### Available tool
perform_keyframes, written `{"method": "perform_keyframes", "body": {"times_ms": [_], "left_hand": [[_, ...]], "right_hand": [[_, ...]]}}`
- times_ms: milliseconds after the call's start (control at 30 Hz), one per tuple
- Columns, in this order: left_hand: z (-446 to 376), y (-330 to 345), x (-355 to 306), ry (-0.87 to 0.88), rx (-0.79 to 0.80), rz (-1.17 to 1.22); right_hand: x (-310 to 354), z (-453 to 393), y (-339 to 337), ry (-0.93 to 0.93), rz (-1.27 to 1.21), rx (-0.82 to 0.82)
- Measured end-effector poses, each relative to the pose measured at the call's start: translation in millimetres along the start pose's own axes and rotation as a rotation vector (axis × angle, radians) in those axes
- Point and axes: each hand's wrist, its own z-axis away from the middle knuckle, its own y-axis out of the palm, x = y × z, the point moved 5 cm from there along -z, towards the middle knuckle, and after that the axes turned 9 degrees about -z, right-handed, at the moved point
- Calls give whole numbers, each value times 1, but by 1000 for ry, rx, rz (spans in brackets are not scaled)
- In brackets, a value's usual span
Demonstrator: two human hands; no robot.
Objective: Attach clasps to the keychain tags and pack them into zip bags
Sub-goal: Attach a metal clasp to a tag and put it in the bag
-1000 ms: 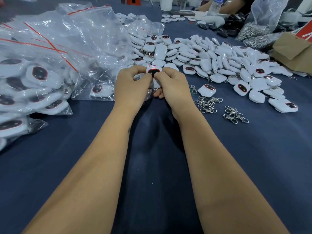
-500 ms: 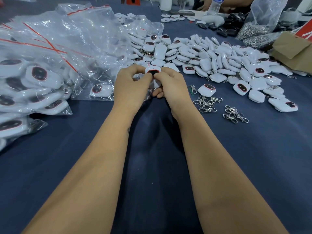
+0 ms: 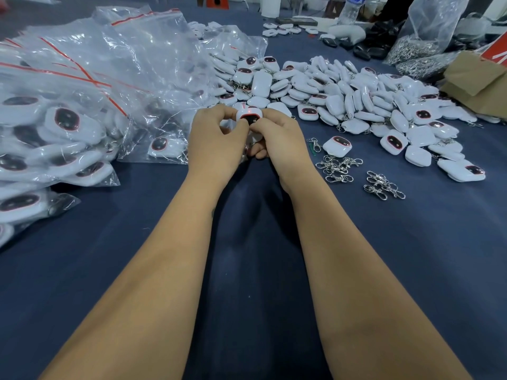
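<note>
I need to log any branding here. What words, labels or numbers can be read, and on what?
None can be read.
Clear plastic water bottle: blue label print too blurred.
Red sign with white strokes: cut off, unreadable.
White keychain tag held in both hands: no text.

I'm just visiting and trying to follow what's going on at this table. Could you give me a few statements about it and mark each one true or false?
1. Both hands hold one white tag between them. True.
2. The loose metal clasps lie to the left of the left hand. False: they lie on the cloth to the right of the right hand.
3. The filled zip bags are piled on the left. True.
4. The table cover is bright red. False: it is dark blue.
</note>
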Motion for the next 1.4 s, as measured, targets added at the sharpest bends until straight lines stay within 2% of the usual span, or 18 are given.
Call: {"method": "perform_keyframes", "body": {"times_ms": [333, 533, 667, 767, 933, 1033, 1133, 1267, 1400], "left_hand": [[4, 0, -4, -9, 11, 29], [5, -8, -7, 155, -119, -421], [6, -4, -7, 153, -82, -593], [6, -6, -5, 114, -73, -550], [7, -11, -6, 19, -96, -296], [6, -15, -4, -22, -149, -151], [6, -18, -5, -31, -175, -51], [8, -21, -11, 36, -202, 46], [10, -20, -16, 90, -195, 119]], "right_hand": [[3, 5, 0, -19, -11, -8], [2, 3, -9, -29, -41, -166], [4, 3, -15, -64, -167, -223], [6, 2, -15, -88, -333, -222], [8, 1, -8, -72, -502, -111], [5, 2, -1, -65, -387, -89], [2, 6, 2, -101, -87, -78], [9, 6, 4, -272, 357, -47], [7, 5, 3, -225, 429, -48]]}}
